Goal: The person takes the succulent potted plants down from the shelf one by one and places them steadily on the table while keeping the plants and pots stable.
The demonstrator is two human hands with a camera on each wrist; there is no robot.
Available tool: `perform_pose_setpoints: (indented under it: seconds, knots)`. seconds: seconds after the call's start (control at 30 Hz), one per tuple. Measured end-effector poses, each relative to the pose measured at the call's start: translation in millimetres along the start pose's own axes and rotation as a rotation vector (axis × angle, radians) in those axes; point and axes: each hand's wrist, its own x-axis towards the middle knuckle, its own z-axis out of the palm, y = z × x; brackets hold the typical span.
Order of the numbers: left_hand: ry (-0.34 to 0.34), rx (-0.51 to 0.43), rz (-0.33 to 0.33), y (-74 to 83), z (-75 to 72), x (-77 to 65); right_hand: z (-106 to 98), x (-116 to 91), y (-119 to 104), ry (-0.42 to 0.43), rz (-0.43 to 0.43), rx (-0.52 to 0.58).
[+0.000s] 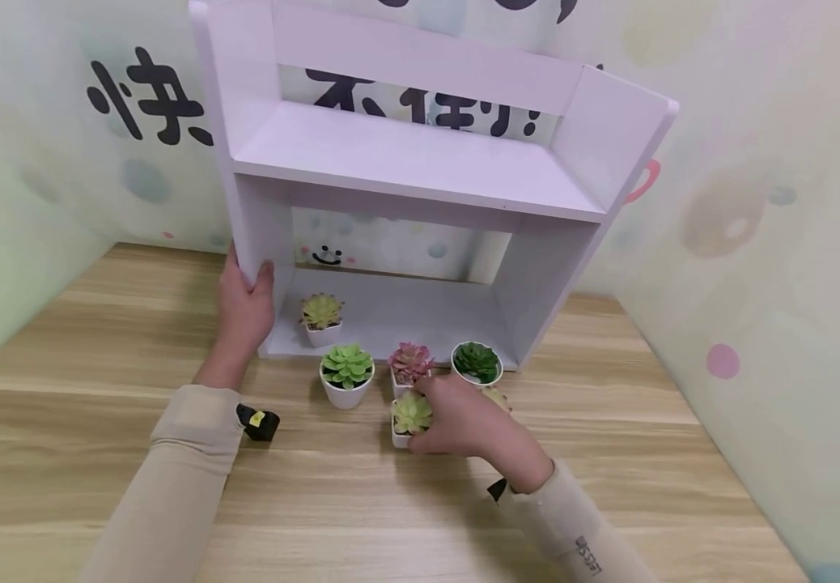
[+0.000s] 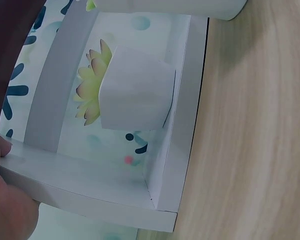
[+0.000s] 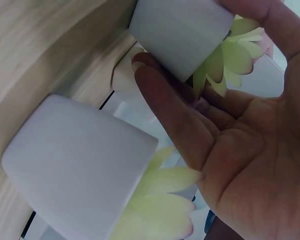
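Note:
My left hand grips the left side panel of a white two-tier shelf, thumb on the inner face. My right hand pinches a small pale-green potted succulent by its white square pot, low over the table. Directly behind that pot sits a pink-red succulent. Another succulent is mostly hidden by my right hand; in the right wrist view a white pot with yellow-green leaves stands beside the hand. On the lower shelf, at the left, is a yellow-green succulent in a white pot.
A bright green succulent in a round white pot stands before the shelf's front edge. Farther right is a dark green one. The wooden table meets printed walls at the back and sides.

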Motion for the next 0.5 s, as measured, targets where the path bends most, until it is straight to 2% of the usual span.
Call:
perform_pose_setpoints:
  seconds: [0.5]
  knots:
    - [-0.006, -0.01, 0.02, -0.5, -1.7, -0.9, 2.4, 0.3, -1.7, 0.009, 0.018, -0.005]
